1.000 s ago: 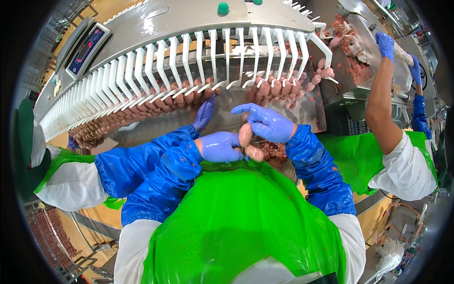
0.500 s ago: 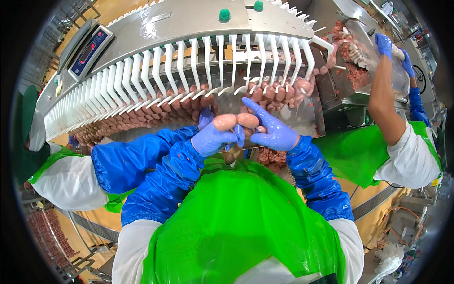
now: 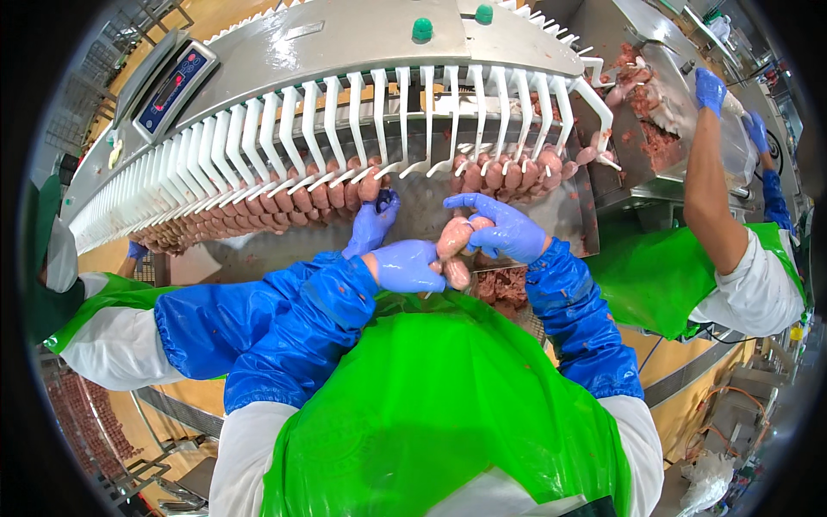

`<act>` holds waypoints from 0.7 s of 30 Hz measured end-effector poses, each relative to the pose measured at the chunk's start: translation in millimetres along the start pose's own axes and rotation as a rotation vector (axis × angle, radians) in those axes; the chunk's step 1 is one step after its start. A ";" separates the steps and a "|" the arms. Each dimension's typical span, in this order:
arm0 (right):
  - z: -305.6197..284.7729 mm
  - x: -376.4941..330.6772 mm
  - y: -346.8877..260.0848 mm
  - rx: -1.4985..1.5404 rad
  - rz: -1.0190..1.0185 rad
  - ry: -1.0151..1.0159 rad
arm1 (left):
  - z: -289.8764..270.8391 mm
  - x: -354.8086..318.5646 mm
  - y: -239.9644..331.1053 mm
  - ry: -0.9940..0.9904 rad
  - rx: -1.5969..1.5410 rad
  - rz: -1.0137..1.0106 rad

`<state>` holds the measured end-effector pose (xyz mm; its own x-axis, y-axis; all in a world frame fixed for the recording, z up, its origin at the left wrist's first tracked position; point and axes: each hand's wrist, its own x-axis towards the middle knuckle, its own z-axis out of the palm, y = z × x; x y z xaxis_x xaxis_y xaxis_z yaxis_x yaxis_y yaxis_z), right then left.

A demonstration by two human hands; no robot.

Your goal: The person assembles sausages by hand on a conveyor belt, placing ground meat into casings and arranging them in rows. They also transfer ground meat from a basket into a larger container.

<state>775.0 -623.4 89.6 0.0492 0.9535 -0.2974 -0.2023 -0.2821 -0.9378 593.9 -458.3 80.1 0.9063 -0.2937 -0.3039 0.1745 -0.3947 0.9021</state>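
Note:
A short cluster of plump pink raw sausages [image 3: 453,239] hangs between my gloved hands over the metal tray [image 3: 332,246]. My left hand [image 3: 408,266] is closed against the cluster's left side, fingers partly hidden. From the right, my right hand [image 3: 512,229] pinches the upper link between thumb and fingers, its index finger reaching over toward the left. Ahead of my hands, linked sausages [image 3: 508,175] hang on white hooks [image 3: 454,121] of a curved conveyor. A longer row of sausages [image 3: 284,207] hangs farther left.
A co-worker's gloved hand [image 3: 372,226] is just beyond my left hand, beneath the hooks. At the right, another person's hand [image 3: 711,90] works at a metal machine with minced meat [image 3: 659,142]. More minced meat [image 3: 504,289] lies below my right hand. A scale [image 3: 177,90] stands far left.
My left hand has turned and moved slightly right, and the sausages in my hands now hang lower and bunched. My right index finger has bent inward. The hooks have shifted right.

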 end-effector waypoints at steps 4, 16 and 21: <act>1.5 0.4 -11.4 0.043 -0.045 -0.004 | -5.1 -5.3 3.8 0.115 -0.924 0.246; -39.6 -1.4 15.9 -1.258 0.078 -0.180 | -11.6 24.7 -1.7 0.287 0.670 -0.593; -34.4 29.2 53.7 -0.985 0.078 -0.247 | -34.0 19.6 -58.3 0.535 0.678 -0.663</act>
<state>799.2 -614.4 24.4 -0.1550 0.8925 -0.4236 0.7046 -0.2007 -0.6807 614.6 -411.5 32.0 0.7890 0.5070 -0.3471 0.5906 -0.7814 0.2013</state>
